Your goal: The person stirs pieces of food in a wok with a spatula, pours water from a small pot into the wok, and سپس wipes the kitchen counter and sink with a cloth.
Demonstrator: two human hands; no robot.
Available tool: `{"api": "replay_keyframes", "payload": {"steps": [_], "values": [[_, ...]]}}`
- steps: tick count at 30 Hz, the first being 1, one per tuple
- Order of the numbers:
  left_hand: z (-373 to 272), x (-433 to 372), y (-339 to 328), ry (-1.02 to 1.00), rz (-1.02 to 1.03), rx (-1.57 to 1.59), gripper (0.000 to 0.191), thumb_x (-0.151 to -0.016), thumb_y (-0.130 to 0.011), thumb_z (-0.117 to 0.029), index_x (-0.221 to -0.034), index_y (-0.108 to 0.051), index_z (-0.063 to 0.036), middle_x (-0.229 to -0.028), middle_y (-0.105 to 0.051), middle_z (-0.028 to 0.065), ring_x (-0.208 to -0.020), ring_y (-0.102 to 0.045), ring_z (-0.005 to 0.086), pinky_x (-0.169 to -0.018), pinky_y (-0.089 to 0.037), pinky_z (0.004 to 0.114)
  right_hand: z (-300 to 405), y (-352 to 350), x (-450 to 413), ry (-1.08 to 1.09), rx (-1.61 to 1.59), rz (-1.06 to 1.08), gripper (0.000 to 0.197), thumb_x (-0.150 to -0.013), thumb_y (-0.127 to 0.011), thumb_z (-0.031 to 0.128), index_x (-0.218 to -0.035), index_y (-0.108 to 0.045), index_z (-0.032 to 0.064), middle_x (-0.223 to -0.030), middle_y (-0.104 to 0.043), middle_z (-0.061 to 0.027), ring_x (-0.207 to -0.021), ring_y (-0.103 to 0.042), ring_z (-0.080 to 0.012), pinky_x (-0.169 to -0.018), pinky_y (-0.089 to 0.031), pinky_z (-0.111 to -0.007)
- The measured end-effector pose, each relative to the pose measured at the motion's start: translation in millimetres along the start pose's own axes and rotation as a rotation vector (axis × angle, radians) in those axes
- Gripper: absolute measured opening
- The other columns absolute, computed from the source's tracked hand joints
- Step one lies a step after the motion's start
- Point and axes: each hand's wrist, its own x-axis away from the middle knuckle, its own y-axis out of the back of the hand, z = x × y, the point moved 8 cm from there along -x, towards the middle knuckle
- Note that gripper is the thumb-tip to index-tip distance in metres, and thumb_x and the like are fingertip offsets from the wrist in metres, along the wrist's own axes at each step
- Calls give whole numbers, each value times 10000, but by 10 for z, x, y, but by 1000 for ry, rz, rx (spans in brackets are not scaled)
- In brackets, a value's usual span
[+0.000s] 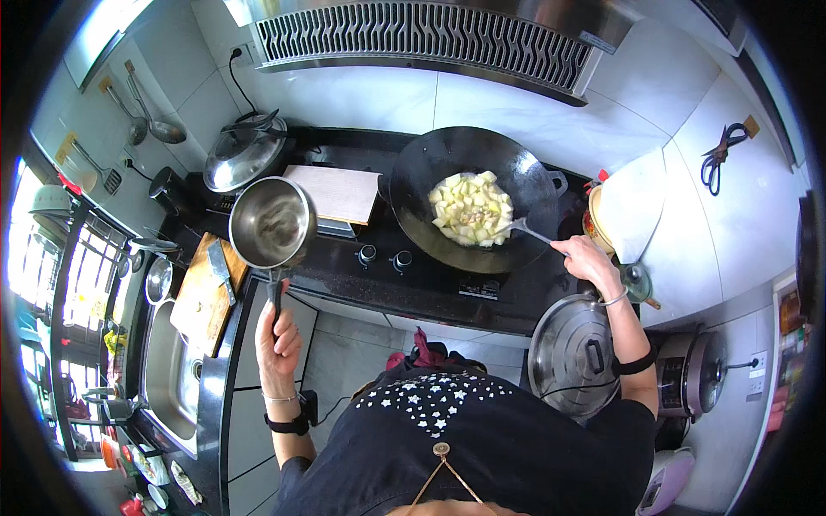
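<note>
My left hand [279, 340] grips the black handle of a steel saucepan [270, 223], raised in front of the counter's edge. The pan looks empty apart from a wet sheen or reflection on its bottom. In my right hand [586, 259] is the handle of a metal spatula or ladle [533, 232]; its head dips among pale diced vegetable pieces [470, 206]. These lie in a dark wok [413, 187] on the stove, with some liquid around them.
A cleaver [221, 267] lies on a wooden cutting board [200, 297] beside the sink [155, 367]. A pale board [332, 190] covers part of the stove. Near my right forearm are a large steel lid [564, 348] and a glass lid [637, 282]. A range hood [419, 35] hangs above.
</note>
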Motion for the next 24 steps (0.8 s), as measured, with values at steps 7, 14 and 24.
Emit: {"api": "replay_keyframes", "payload": {"steps": [7, 14, 24], "values": [[-68, 253, 257, -98, -71, 67, 423, -953, -395, -184, -1343, -292, -58, -586, -332, -30, -368, -281, 26, -320, -252, 169, 107, 2, -293, -147, -59, 127, 377, -700, -499, 23, -1046, -634, 89, -909, -618, -209, -852, -614, -328, -741, -500, -403], [13, 206, 220, -82, -78, 9, 450, -957, -374, -160, -1368, -234, -39, -589, -322, -29, -369, -282, 17, -303, -261, 155, -108, -297, -1015, -82, -137, -196, 394, -706, -455, 19, -1071, -600, 46, -950, -601, -233, -933, -579, -355, -811, -463, -428], [15, 352, 359, -118, -155, -88, 449, -952, -387, -178, -1365, -254, -62, -583, -335, -32, -360, -278, 21, -303, -254, 162, 65, -500, -1077, -119, -94, -100, 337, -728, -515, 85, -1052, -606, 77, -948, -606, -225, -915, -582, -354, -778, -482, -430]]}}
